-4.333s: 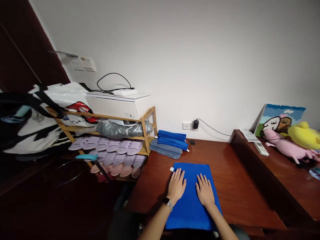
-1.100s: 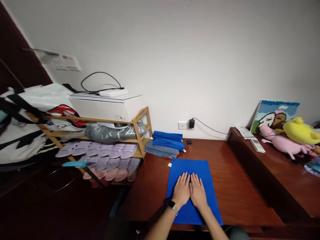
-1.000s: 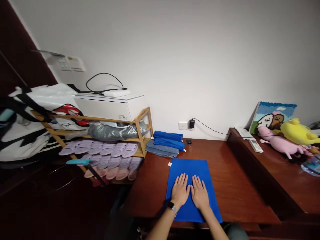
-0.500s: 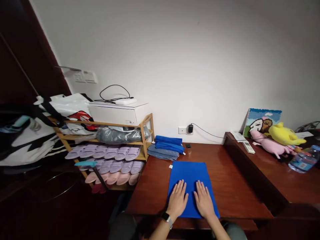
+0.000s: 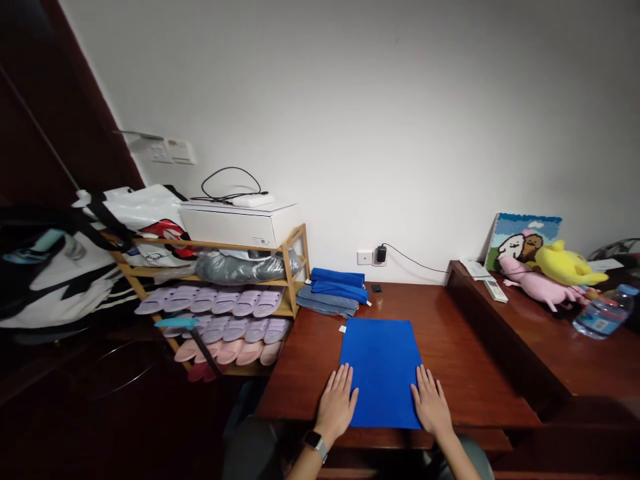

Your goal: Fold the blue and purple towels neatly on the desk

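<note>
A blue towel (image 5: 383, 370) lies flat and smooth on the wooden table (image 5: 465, 373), its near end reaching the front edge. A small white tag (image 5: 343, 329) sticks out at its far left corner. My left hand (image 5: 336, 403), with a watch (image 5: 315, 441) on the wrist, rests palm down over the towel's left edge with fingers stretched out. Along the right edge lies my right hand (image 5: 431, 400), also flat, its thumb over the cloth. Neither hand grips anything.
Folded blue and grey towels (image 5: 333, 293) lie at the table's back left. A wooden rack (image 5: 293, 280) of slippers (image 5: 245, 301) stands to the left. On the raised right side are plush toys (image 5: 567, 265), a remote (image 5: 495, 290) and a bottle (image 5: 603, 313).
Both hands have moved apart, from the middle of the towel out to its left and right edges. The towel lies flat as before, and the view has shifted slightly.
</note>
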Available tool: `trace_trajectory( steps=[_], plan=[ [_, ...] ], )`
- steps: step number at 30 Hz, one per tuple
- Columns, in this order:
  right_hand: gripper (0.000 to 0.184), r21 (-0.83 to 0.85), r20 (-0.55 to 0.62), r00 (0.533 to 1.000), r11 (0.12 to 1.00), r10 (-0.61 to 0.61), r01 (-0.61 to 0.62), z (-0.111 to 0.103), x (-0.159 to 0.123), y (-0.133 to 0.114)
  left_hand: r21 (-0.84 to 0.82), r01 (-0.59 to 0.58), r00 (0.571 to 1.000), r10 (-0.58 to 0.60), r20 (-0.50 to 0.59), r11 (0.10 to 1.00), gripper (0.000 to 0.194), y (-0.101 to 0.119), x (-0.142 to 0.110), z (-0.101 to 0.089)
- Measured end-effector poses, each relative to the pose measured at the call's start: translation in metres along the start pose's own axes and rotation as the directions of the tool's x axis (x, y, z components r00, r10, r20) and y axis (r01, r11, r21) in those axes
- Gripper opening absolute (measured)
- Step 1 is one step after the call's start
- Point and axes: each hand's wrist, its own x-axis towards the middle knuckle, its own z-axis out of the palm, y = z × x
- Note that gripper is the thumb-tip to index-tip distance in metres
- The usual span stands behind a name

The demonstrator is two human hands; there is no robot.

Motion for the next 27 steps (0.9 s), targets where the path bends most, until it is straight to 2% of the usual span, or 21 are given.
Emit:
trace_trajectory(
  steps=[2, 5, 7, 9, 11, 16, 19, 23, 25, 27],
  plan=[
    [0.072, 0.012, -0.030, 0.999, 1.000, -0.010, 0.011, -0.004, 0.003, -0.018, -0.012, -0.009, 1.000, 0.009, -0.001, 1.000, 0.061, 0.014, 0.010, -0.001],
    [0.070, 0.063, -0.080, 0.993, 0.994, -0.085, 0.090, -0.009, 0.007, -0.058, -0.051, -0.040, 0.999, 0.040, 0.013, 0.998, 0.061, 0.044, 0.027, -0.001],
    [0.069, 0.089, -0.061, 0.986, 0.984, -0.152, 0.157, -0.009, 0.009, -0.083, -0.076, -0.050, 0.997, 0.053, 0.047, 0.996, 0.060, 0.059, 0.035, 0.001],
    [0.069, 0.100, -0.016, 0.982, 0.977, -0.187, 0.188, -0.006, 0.010, -0.093, -0.088, -0.039, 0.996, 0.046, 0.079, 0.995, 0.061, 0.064, 0.037, 0.003],
    [0.070, 0.089, 0.011, 0.985, 0.981, -0.172, 0.170, -0.001, 0.009, -0.086, -0.086, -0.022, 0.995, 0.030, 0.095, 0.996, 0.063, 0.057, 0.032, 0.006],
    [0.074, 0.024, 0.007, 1.000, 0.999, -0.026, 0.026, 0.006, 0.006, -0.025, -0.054, 0.016, 0.998, -0.013, 0.059, 0.998, 0.066, 0.016, 0.010, 0.007],
    [0.075, 0.025, 0.009, 1.000, 1.000, 0.019, -0.019, 0.006, 0.003, -0.002, -0.048, 0.007, 1.000, -0.006, 0.011, 0.999, 0.066, 0.003, 0.001, 0.008],
    [0.074, 0.065, 0.013, 0.999, 0.997, 0.040, -0.041, 0.000, 0.011, -0.005, -0.055, -0.007, 0.999, 0.005, -0.038, 0.998, 0.065, 0.008, 0.008, 0.007],
    [0.074, 0.108, -0.021, 1.000, 0.994, 0.023, -0.020, -0.007, 0.026, -0.019, -0.064, -0.016, 0.997, 0.011, -0.072, 0.998, 0.064, 0.018, 0.024, 0.007],
    [0.072, 0.150, -0.065, 0.998, 0.988, -0.024, 0.033, -0.019, 0.049, -0.042, -0.071, -0.040, 0.997, 0.035, -0.069, 0.997, 0.063, 0.030, 0.052, 0.009]
  ],
)
